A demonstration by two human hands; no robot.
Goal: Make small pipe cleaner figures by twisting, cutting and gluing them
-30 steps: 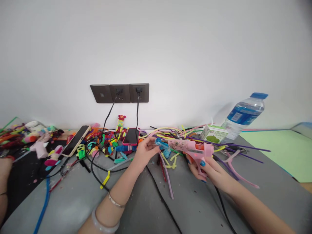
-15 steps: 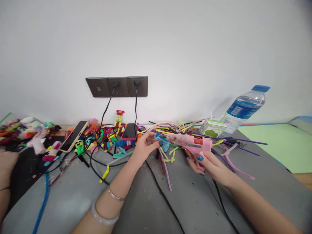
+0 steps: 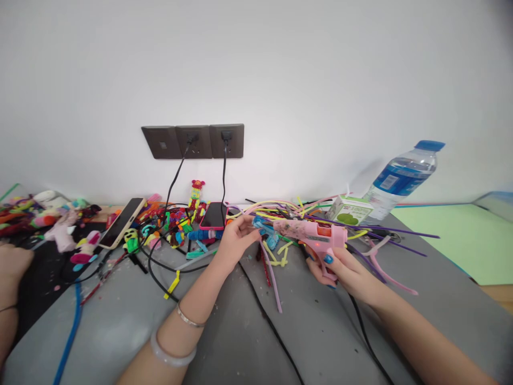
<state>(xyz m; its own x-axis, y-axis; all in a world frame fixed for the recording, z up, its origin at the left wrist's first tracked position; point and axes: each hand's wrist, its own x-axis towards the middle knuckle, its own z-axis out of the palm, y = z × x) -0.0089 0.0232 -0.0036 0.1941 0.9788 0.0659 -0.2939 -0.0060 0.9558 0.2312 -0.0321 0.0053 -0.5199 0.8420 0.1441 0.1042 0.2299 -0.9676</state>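
My right hand (image 3: pixel 340 270) grips a pink glue gun (image 3: pixel 326 235) by its handle, with a small red light showing on its side. The gun's nozzle points left at a blue fuzzy piece (image 3: pixel 271 239), which looks like bent pipe cleaner. Fingers and thumb of my left hand (image 3: pixel 240 238) pinch the left end of that blue piece. Nozzle and blue piece are very close; I cannot tell whether they touch. Under them lie bent yellow pipe cleaner bits (image 3: pixel 280 259) and a lilac pipe cleaner (image 3: pixel 273 286).
Pipe cleaners (image 3: pixel 401 230) lie heaped behind the gun, near a green-white box (image 3: pixel 348 209) and a tilted water bottle (image 3: pixel 401 179). Black cables (image 3: pixel 264 315) cross the grey table (image 3: pixel 320 342). Two phones (image 3: pixel 122 222) and fuzzy figures (image 3: pixel 86 248) stand left. Another person's hand (image 3: pixel 14 267) rests far left.
Both hands, the glue gun and the blue piece keep nearly the same places. The blue piece has turned slightly in my left fingers. The other person's hand has shifted a little right.
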